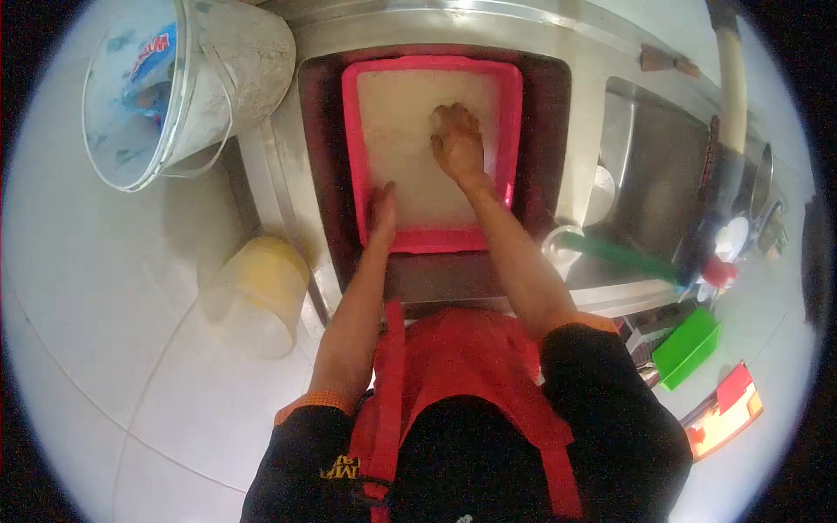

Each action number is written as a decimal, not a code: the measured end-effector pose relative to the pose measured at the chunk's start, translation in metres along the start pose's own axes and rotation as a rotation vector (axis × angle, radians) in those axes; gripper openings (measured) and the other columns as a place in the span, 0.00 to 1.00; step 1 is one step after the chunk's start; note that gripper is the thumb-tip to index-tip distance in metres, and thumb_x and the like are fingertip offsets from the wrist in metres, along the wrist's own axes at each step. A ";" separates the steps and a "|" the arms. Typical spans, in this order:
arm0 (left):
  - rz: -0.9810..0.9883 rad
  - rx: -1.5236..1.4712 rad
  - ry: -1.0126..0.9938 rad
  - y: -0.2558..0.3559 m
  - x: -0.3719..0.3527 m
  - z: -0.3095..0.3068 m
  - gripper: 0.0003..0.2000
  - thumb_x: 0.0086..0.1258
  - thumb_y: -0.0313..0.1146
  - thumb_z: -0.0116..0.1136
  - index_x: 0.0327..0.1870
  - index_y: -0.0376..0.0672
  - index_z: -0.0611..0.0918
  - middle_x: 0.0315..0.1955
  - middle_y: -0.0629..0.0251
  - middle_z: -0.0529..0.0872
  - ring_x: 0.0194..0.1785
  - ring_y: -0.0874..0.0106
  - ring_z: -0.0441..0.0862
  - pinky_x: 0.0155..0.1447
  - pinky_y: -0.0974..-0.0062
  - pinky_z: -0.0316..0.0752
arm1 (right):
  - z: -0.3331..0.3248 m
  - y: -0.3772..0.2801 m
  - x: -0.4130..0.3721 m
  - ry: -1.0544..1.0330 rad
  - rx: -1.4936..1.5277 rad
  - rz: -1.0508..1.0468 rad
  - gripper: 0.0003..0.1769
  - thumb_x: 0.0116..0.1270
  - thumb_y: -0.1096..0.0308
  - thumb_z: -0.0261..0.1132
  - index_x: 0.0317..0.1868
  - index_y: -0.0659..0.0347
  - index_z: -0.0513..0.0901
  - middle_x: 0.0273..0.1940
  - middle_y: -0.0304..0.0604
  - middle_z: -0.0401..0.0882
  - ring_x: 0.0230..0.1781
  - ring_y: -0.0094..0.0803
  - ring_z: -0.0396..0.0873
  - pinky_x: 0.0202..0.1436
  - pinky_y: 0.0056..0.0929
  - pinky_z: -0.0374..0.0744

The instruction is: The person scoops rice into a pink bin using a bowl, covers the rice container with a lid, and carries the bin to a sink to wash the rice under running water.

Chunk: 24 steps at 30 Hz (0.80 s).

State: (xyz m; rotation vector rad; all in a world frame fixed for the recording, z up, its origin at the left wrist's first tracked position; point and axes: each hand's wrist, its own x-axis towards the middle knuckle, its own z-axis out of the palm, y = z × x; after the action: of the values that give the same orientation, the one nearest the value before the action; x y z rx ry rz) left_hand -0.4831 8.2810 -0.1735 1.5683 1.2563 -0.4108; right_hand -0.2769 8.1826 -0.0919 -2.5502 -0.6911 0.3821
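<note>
A pink rectangular tub point(353, 113) sits inside the sink basin, filled with a pale, cloudy liquid or grainy content point(405, 131). Over the upper right part of that content is my right hand point(459, 144), its fingers curled inward and closed; I cannot tell what they hold. My left hand point(384, 207) reaches just inside the tub's lower left wall, fingers stretched forward and partly hidden. Both forearms come in over the tub's near edge.
To the left stand a large white bucket point(231, 65) and a yellowish translucent container point(261, 292). A second sink basin point(654, 166) lies at right, with a green-handled tool point(619, 257) by its near edge. A bright green bin point(687, 347) is lower right.
</note>
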 end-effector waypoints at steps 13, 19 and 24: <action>-0.335 -1.105 -0.325 0.071 -0.036 0.043 0.34 0.73 0.59 0.43 0.73 0.45 0.63 0.67 0.57 0.69 0.67 0.59 0.68 0.69 0.57 0.63 | 0.046 -0.011 -0.065 -0.509 0.683 0.532 0.33 0.74 0.46 0.49 0.70 0.59 0.68 0.69 0.59 0.65 0.70 0.55 0.64 0.73 0.44 0.61; -0.205 -0.943 -0.291 0.113 -0.079 0.033 0.33 0.75 0.59 0.40 0.74 0.45 0.61 0.71 0.59 0.65 0.73 0.63 0.60 0.75 0.66 0.54 | 0.004 -0.042 -0.094 -0.347 1.028 0.842 0.36 0.76 0.43 0.45 0.74 0.58 0.61 0.72 0.53 0.61 0.70 0.47 0.64 0.73 0.39 0.60; 0.091 -0.726 -0.389 0.101 -0.075 0.043 0.33 0.77 0.58 0.38 0.75 0.46 0.61 0.72 0.64 0.64 0.74 0.67 0.59 0.76 0.68 0.53 | -0.001 -0.036 -0.089 -0.338 1.234 0.980 0.38 0.75 0.40 0.45 0.75 0.58 0.59 0.72 0.53 0.61 0.71 0.44 0.62 0.73 0.38 0.61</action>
State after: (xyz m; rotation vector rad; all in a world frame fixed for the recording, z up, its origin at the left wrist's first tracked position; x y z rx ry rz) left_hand -0.4117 8.2152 -0.0831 0.8675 0.8814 -0.1555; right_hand -0.3654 8.1622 -0.0606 -1.4130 0.6429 1.1206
